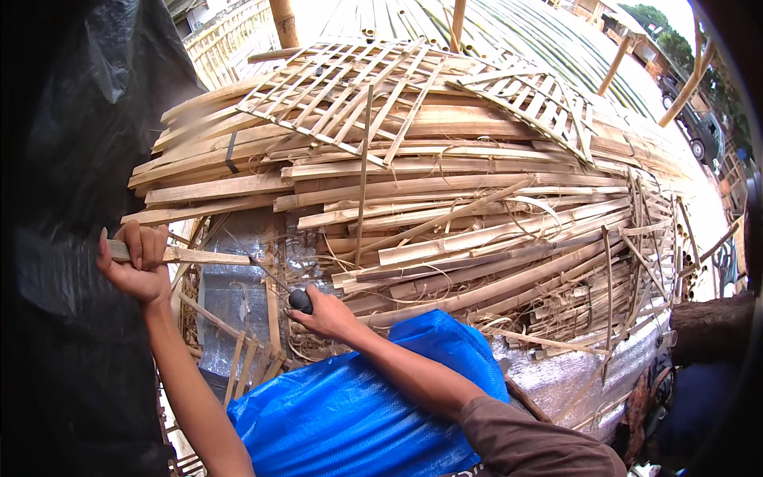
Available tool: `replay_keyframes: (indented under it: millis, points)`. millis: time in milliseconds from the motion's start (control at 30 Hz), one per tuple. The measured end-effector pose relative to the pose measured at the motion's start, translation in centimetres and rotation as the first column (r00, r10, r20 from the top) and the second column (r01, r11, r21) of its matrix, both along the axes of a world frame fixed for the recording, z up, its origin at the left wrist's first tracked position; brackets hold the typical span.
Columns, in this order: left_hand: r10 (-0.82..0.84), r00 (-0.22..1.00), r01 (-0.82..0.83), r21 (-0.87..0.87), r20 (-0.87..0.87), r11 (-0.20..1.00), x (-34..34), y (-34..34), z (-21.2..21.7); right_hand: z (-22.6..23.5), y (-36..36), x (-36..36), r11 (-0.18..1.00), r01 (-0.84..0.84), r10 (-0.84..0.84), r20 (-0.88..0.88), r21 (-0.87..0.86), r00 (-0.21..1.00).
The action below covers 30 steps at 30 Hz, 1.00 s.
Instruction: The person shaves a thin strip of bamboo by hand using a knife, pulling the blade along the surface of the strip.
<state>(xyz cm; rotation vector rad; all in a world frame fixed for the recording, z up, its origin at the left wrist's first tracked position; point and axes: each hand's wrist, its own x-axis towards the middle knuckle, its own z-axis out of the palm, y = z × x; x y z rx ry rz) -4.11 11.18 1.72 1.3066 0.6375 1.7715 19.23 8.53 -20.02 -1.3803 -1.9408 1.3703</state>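
My left hand [137,258] grips the near end of a flat bamboo strip [208,256] that points to the right. My right hand [324,313] is closed on the dark round handle of a thin knife [274,281]; its blade tip meets the far end of the strip. Both hands work in front of a large heap of split bamboo slats [445,207]. Silver foil sheeting [230,298] lies behind the knife.
A blue tarpaulin [358,405] covers something under my right forearm. Black plastic sheeting [71,159] hangs on the left. Woven bamboo lattice panels [350,91] lie on top of the heap. Bamboo poles [284,20] stand behind. A parked vehicle [703,127] shows at far right.
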Motion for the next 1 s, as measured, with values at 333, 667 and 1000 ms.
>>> replay_keyframes:
  millis: [333,667,1000]
  points:
    - [-0.024,0.999,0.024,0.016,0.034,1.0,-0.8,-0.3,0.0,-0.9,0.1,-0.3,1.0,-0.004,0.004,0.008,0.028,1.0]
    - [-0.049,0.999,0.048,0.019,0.025,0.999,-1.4,-0.6,-0.1,-0.9,0.1,-0.3,1.0,-0.013,0.013,0.01,0.005,1.0]
    - [-0.068,0.996,0.066,0.044,0.049,0.997,-2.0,-0.9,-0.5,-1.0,0.1,-0.3,1.0,-0.018,0.018,0.002,0.022,1.0]
